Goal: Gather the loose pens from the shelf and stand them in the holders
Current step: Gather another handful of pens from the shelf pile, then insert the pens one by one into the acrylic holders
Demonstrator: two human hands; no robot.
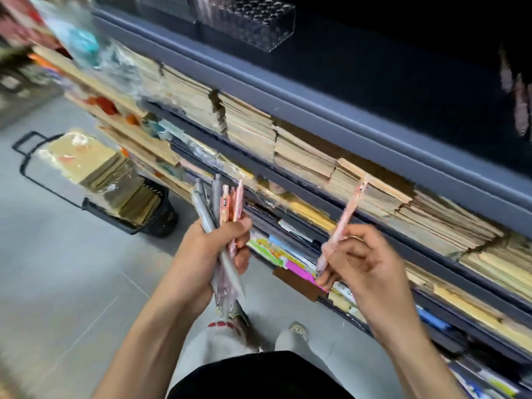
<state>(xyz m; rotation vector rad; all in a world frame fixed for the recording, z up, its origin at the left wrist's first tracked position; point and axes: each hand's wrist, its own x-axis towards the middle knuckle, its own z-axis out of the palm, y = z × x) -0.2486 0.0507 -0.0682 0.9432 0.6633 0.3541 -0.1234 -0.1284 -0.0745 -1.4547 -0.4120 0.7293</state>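
Shelf [331, 108]: we are standing right beside it, so reaching is easy.
Clear holder [260, 25]: it is sitting up high, well apart from our hands.
Left hand [207, 254]: our fingers are wrapping tight round the bunch of pens [218, 208], so none are slipping out.
Right hand [368, 266]: our fingertips are pinching one pink pen [344, 220], probably to add it to the bunch.

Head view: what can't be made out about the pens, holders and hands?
All head view.
Pen bundle in the left hand: count unclear; pens overlap, fingers cover them.
Clear holder: cut by the top edge, blurred; filled slots unreadable.
Pink pen in the right hand: print lost to motion blur.
Shapes at the right edge: blurred, dark; unidentifiable.
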